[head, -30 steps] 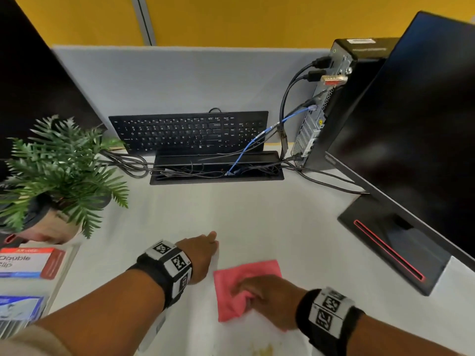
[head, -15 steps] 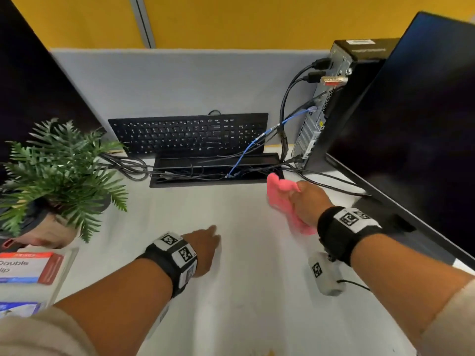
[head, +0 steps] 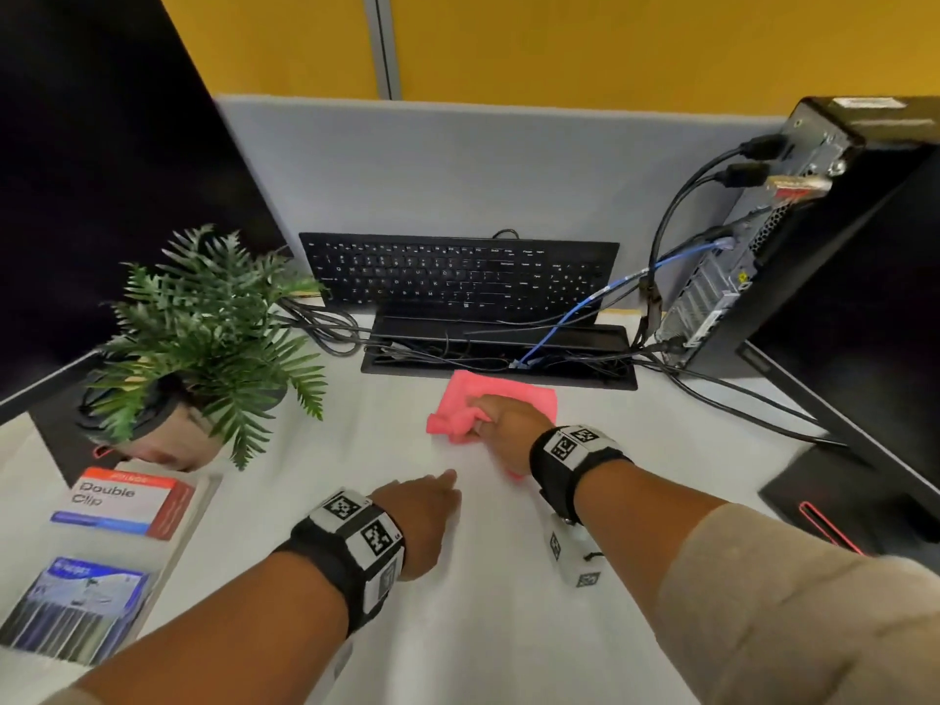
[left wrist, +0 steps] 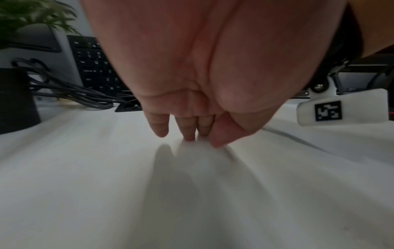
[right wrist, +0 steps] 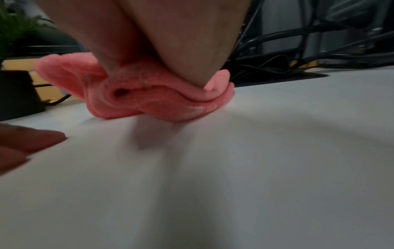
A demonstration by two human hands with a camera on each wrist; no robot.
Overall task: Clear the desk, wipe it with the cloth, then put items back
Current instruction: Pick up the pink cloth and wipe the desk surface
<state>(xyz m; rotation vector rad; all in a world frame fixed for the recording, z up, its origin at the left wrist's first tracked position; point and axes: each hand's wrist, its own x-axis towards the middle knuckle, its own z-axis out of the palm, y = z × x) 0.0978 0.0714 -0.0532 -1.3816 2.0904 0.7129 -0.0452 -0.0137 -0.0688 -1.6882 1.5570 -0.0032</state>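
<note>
A pink cloth lies bunched on the white desk just in front of the black cable tray. My right hand grips it and presses it down onto the surface; the right wrist view shows the pink cloth folded under the palm. My left hand rests on the desk nearer to me, to the left of the cloth. In the left wrist view its straight fingers touch the desk with their tips and hold nothing.
A potted fern stands at the left, with stationery packs in front of it. A black keyboard leans on the partition. At the right are a computer tower, cables and a monitor base.
My right hand has swept the cloth from near the front edge up toward the tower, then left along the cable tray. The left hand has stayed in place.
</note>
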